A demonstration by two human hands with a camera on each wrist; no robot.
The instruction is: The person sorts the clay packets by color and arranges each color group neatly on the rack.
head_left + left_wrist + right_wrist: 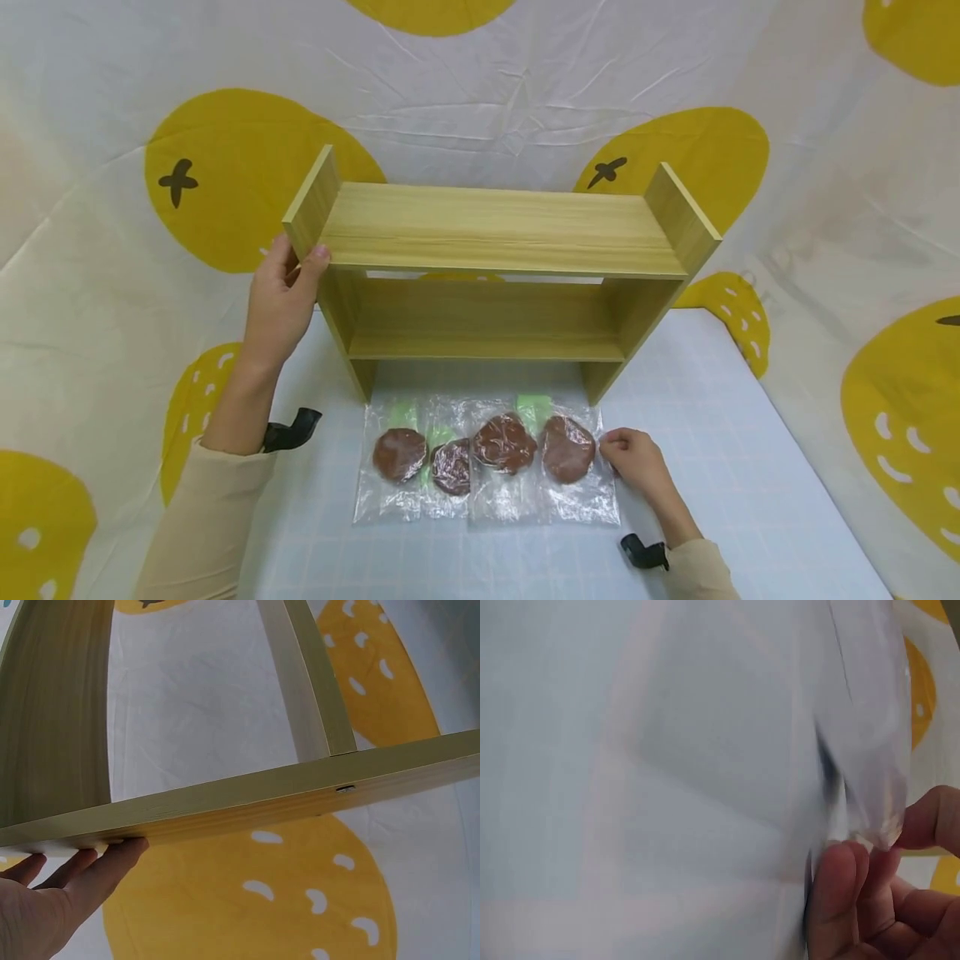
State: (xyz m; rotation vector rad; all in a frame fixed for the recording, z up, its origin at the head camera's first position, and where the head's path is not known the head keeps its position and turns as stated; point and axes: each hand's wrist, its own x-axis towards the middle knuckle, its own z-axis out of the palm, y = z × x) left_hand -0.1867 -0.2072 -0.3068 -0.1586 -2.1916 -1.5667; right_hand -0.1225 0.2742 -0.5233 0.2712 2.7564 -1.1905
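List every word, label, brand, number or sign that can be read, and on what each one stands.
No readable words, brands or numbers.
"X"-like dark crosses: drawn on yellow shapes of the backdrop.
Faint marks on the backdrop, right of the shelf: unreadable.
Green patches at the plastic bags: no legible writing.

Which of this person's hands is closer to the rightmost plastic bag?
Right. The right hand pinches the plastic bag at its right edge; the left hand is farther off, holding the wooden shelf by its left side.
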